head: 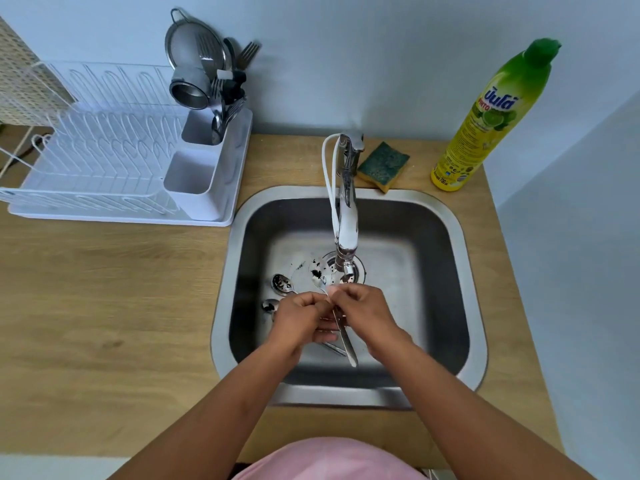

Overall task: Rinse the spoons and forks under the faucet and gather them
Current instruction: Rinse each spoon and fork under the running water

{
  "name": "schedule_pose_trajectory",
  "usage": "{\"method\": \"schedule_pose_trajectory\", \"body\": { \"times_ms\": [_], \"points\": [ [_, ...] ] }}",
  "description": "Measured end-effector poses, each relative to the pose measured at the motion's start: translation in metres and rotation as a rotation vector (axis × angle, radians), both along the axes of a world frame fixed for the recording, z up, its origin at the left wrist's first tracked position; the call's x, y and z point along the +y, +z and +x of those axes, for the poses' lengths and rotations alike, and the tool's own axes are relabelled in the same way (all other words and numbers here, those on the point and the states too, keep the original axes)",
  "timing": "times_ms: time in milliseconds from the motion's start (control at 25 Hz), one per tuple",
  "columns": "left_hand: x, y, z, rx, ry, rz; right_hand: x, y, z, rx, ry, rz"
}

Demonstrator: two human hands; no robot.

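Held over the sink [450,237] basin at about 6 o'clock from the drain: one dirty spoon [320,274], bowl flecked with dark residue and pointing toward 12 o'clock, just short of the faucet [347,216] spout. Pinched at the neck by the right hand [360,311], fingers closed on the metal. Left hand [299,320] closed too, round a long handle [346,342] that pokes out toward 6 o'clock; whether that handle belongs to the same spoon or to a second piece, cannot tell.

Step in hand, by the look of it: bringing the first piece under the spout, with no stream clearly visible. Next move likely calls for getting water running and turning the bowl beneath it until the specks wash off, then keeping the clean piece in one hand while reaching for another.

Counted on the sink floor at 9 o'clock from the hands: two more soiled spoons [282,284], lying close together. No forks made out in the basin.

Further out: one sponge [382,164] at 1 o'clock behind the rim, one soap bottle [485,126] at 2 o'clock, one drying rack [104,161] at 10 o'clock with several clean utensils standing in its caddy.
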State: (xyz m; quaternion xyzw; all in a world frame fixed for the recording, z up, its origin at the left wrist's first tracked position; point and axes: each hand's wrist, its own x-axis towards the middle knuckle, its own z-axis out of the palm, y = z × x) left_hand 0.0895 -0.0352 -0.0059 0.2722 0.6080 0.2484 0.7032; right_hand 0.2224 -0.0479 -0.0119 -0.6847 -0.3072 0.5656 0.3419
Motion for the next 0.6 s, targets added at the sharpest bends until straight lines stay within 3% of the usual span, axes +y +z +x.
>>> {"method": "schedule_pose_trajectory", "body": {
  "times_ms": [160, 320, 400, 600],
  "points": [
    [-0.003, 0.011, -0.006, 0.052, -0.085, 0.075, 0.014, 0.004, -0.011, 0.24, -0.242, -0.107],
    [0.006, 0.014, -0.014, 0.303, -0.088, 0.262, 0.019, 0.009, -0.012, 0.492, -0.495, -0.173],
    [0.015, 0.013, -0.011, 0.38, -0.081, 0.359, 0.016, 0.01, -0.014, 0.534, -0.547, -0.194],
    [0.035, 0.009, 0.008, 0.302, -0.241, 0.461, 0.001, 0.015, -0.025, 0.487, -0.485, -0.206]
  ]
}}
